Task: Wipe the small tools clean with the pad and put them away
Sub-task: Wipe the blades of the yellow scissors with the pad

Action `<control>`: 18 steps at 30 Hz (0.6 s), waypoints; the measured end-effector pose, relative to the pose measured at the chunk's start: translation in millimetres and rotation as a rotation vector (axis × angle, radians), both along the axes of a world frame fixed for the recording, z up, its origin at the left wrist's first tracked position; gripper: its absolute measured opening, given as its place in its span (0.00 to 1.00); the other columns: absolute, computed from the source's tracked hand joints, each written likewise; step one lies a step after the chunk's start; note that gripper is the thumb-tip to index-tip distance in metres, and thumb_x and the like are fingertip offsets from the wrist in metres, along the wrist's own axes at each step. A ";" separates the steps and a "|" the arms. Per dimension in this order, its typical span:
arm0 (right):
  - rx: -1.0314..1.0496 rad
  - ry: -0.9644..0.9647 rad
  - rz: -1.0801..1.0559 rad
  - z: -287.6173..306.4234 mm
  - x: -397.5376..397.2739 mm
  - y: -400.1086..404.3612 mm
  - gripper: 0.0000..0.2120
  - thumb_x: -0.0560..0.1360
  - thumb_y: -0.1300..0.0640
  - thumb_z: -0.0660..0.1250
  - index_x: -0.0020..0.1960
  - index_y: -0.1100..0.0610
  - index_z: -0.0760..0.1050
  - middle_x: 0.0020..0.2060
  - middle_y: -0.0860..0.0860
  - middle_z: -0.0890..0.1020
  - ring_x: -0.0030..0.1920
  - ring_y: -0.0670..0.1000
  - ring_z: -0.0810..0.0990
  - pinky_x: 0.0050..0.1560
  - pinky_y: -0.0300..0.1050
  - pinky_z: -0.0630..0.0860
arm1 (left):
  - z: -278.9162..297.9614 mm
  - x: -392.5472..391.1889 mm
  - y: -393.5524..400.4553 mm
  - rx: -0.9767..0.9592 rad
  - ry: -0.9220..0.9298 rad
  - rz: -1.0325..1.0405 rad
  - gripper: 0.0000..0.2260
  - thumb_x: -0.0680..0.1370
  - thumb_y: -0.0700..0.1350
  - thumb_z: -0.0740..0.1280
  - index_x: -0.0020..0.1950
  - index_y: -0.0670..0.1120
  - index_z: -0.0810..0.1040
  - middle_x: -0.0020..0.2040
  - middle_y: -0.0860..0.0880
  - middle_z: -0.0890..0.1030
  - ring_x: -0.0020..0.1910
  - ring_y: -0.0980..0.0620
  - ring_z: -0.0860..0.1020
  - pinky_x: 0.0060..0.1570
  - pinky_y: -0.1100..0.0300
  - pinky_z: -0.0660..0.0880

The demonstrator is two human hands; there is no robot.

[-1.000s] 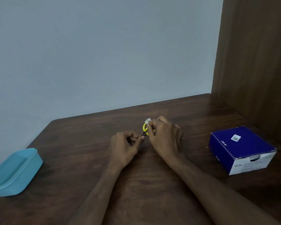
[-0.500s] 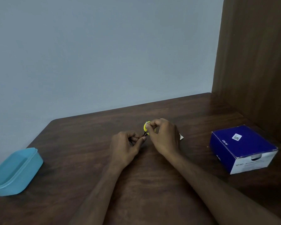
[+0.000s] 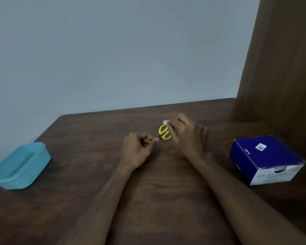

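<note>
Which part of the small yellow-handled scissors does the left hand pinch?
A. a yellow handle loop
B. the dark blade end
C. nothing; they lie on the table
B: the left hand pinches the dark blade end of the small yellow-handled scissors, whose loops point away from it.

2 hands [image 3: 138, 149], 1 yellow scissors [image 3: 164, 132], 1 white pad [image 3: 166, 122], 1 teal container [image 3: 19, 167], 1 blue box [image 3: 267, 159].
</note>
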State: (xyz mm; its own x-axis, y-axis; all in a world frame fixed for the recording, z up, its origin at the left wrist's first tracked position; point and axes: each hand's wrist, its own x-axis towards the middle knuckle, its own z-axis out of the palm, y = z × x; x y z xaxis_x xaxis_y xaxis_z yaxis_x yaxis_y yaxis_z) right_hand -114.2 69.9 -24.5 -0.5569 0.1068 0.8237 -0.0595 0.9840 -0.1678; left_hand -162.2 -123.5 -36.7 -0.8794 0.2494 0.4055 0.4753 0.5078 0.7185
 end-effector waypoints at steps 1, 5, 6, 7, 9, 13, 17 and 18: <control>-0.024 -0.050 0.006 -3.4 -1.1 -3.2 0.07 0.79 0.47 0.74 0.46 0.50 0.82 0.42 0.48 0.80 0.33 0.58 0.82 0.30 0.42 0.67 | -0.8 0.3 0.3 -0.005 0.001 0.003 0.11 0.77 0.50 0.80 0.36 0.53 0.84 0.31 0.57 0.83 0.27 0.62 0.75 0.31 0.64 0.71; -0.278 -0.223 0.231 -13.0 -6.3 -16.3 0.06 0.76 0.51 0.74 0.42 0.49 0.80 0.40 0.45 0.80 0.39 0.50 0.82 0.34 0.46 0.73 | -2.6 0.4 -1.0 -0.006 -0.006 0.023 0.09 0.77 0.49 0.80 0.39 0.49 0.87 0.31 0.55 0.84 0.28 0.63 0.76 0.31 0.68 0.69; -0.348 -0.221 0.311 -11.0 -5.7 -17.1 0.05 0.75 0.52 0.74 0.41 0.48 0.81 0.39 0.44 0.81 0.38 0.45 0.80 0.36 0.47 0.75 | -1.4 -0.1 -1.3 0.000 -0.014 0.024 0.08 0.77 0.49 0.79 0.39 0.49 0.87 0.32 0.55 0.84 0.29 0.63 0.77 0.31 0.68 0.70; -0.399 -0.187 0.351 -8.8 -4.7 -16.3 0.05 0.75 0.52 0.75 0.41 0.49 0.82 0.38 0.43 0.81 0.36 0.41 0.77 0.36 0.46 0.75 | -0.7 -0.9 -1.3 0.008 -0.028 0.023 0.08 0.77 0.50 0.79 0.40 0.49 0.87 0.32 0.56 0.85 0.29 0.63 0.77 0.31 0.67 0.70; -0.439 -0.091 0.323 -5.1 -1.5 -13.4 0.05 0.75 0.51 0.76 0.42 0.49 0.82 0.38 0.42 0.81 0.33 0.39 0.74 0.34 0.43 0.71 | 0.5 -1.4 -0.7 0.004 -0.041 0.018 0.08 0.77 0.50 0.79 0.39 0.50 0.87 0.32 0.56 0.84 0.29 0.63 0.76 0.32 0.67 0.69; -0.205 -0.205 0.321 -10.6 -1.5 -10.6 0.03 0.76 0.47 0.72 0.46 0.46 0.83 0.42 0.44 0.81 0.40 0.47 0.82 0.34 0.44 0.74 | -2.0 -2.2 -0.4 -0.049 -0.017 0.004 0.08 0.77 0.50 0.79 0.40 0.50 0.87 0.32 0.57 0.84 0.28 0.64 0.77 0.32 0.66 0.71; -0.092 -0.194 0.201 -11.9 -6.8 -8.9 0.04 0.77 0.46 0.73 0.49 0.44 0.84 0.44 0.44 0.81 0.41 0.50 0.84 0.33 0.43 0.73 | -0.3 -0.3 -1.6 -0.100 0.002 -0.015 0.08 0.77 0.51 0.79 0.40 0.51 0.87 0.32 0.58 0.84 0.29 0.64 0.79 0.31 0.65 0.72; -0.097 -0.187 0.149 -10.0 -7.5 -7.4 0.05 0.78 0.44 0.72 0.50 0.44 0.84 0.44 0.45 0.81 0.41 0.51 0.84 0.33 0.43 0.73 | 0.1 0.3 -1.2 -0.118 0.005 -0.015 0.08 0.77 0.51 0.79 0.40 0.51 0.87 0.31 0.58 0.84 0.28 0.64 0.79 0.31 0.65 0.72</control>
State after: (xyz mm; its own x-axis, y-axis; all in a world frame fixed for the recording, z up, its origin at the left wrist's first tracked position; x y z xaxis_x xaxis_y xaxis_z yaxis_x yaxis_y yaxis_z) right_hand -121.7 62.5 -34.5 -0.7139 0.0857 0.6950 -0.1620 0.9453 -0.2830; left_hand -161.8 -124.7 -36.6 -0.8731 0.3086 0.3773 0.4871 0.5812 0.6519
